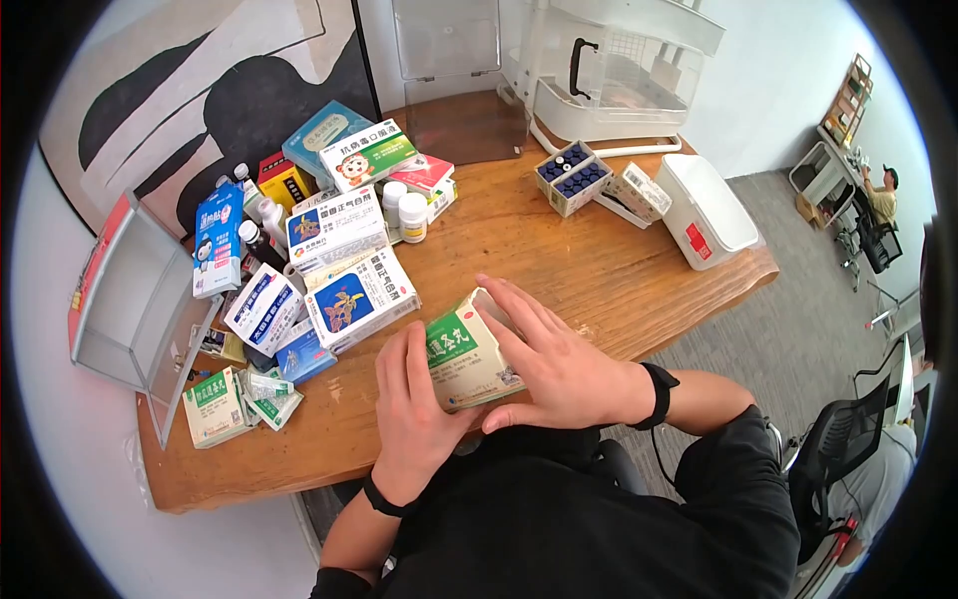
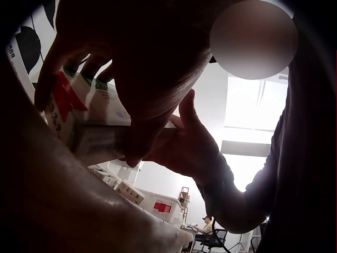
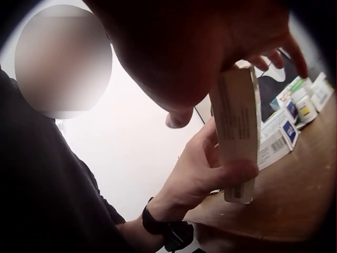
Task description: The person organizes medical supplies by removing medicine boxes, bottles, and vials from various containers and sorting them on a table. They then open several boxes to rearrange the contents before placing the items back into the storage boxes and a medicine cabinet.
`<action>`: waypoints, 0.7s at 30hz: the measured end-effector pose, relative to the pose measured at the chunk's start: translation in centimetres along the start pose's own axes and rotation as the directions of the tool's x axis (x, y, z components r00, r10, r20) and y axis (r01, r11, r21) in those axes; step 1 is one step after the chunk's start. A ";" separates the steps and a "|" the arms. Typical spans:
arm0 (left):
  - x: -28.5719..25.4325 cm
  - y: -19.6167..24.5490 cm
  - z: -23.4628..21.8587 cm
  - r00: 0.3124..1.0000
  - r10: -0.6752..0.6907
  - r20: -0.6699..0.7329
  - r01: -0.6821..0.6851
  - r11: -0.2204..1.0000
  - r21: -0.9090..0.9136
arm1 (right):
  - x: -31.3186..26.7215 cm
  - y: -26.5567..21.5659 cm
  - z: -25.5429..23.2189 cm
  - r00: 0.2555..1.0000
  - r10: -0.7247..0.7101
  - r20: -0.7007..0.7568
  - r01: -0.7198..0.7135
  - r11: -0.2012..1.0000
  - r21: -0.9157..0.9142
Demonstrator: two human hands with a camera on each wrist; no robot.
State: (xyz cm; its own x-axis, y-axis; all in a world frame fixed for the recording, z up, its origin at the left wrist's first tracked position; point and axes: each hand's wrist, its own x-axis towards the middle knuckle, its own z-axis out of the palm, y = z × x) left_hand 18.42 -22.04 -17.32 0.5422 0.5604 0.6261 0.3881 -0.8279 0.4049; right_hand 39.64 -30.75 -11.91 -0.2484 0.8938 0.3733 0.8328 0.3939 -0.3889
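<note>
A green and cream medicine box [image 1: 461,361] is held above the table's front edge, its printed face turned up. The left hand [image 1: 414,404] grips its left side, fingers over the face. The right hand [image 1: 559,364] is at its right end, fingers bent over the far edge and thumb low near the front. In the right wrist view the left hand [image 3: 189,176] pinches the lower part of the box [image 3: 236,132], with the right hand [image 3: 210,58] over its top. The left wrist view shows the box [image 2: 100,139] under the dark left hand [image 2: 137,68].
Many medicine boxes and bottles crowd the left, including a white and blue box [image 1: 361,299]. A similar green box [image 1: 215,407] lies by the front left edge. Farther back are vial trays [image 1: 572,180], a white tub [image 1: 707,215] and a clear container [image 1: 619,75].
</note>
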 end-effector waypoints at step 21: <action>-2.1 -2.1 -2.4 0.979 -0.175 0.101 0.191 0.966 -0.174 | -24.9 23.5 -11.1 -0.319 0.762 -0.564 -0.025 0.588 0.809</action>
State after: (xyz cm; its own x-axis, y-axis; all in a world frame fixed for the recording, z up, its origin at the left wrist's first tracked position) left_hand 14.65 -21.52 -17.87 0.5383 0.6961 0.4750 0.3490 -0.6972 0.6263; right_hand 70.85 -46.14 -21.02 0.9926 -0.1059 0.0592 0.0956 0.3820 -0.9192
